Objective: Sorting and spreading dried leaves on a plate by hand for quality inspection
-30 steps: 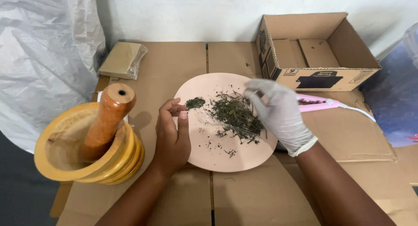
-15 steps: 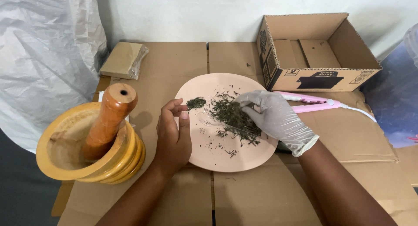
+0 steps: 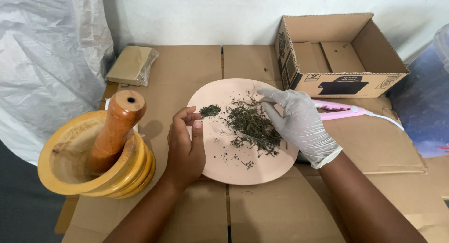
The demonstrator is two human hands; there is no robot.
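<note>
A round pink plate (image 3: 234,168) lies on cardboard and holds a loose heap of dried green herbs and stems (image 3: 250,123). A small separate pile of crumbled herb (image 3: 209,111) sits near the plate's left side. My left hand (image 3: 184,152), bare, rests on the plate's left rim with its fingers curled together beside that small pile. I cannot see anything between them. My right hand (image 3: 299,123) wears a white glove and hovers over the heap's right side, with thumb and fingers pinching stems at the top of the heap.
A yellow wooden mortar (image 3: 75,170) with a brown pestle (image 3: 114,128) stands at the left. An open cardboard box (image 3: 341,56) sits at the back right, with a pink corded tool (image 3: 339,111) in front of it. A wrapped tan packet (image 3: 131,65) lies at the back left beside white plastic sheeting (image 3: 47,60).
My gloved right hand dipped its fingers toward the herb heap and shifted slightly, still over the heap's right side. My left hand stayed at the plate's left rim.
</note>
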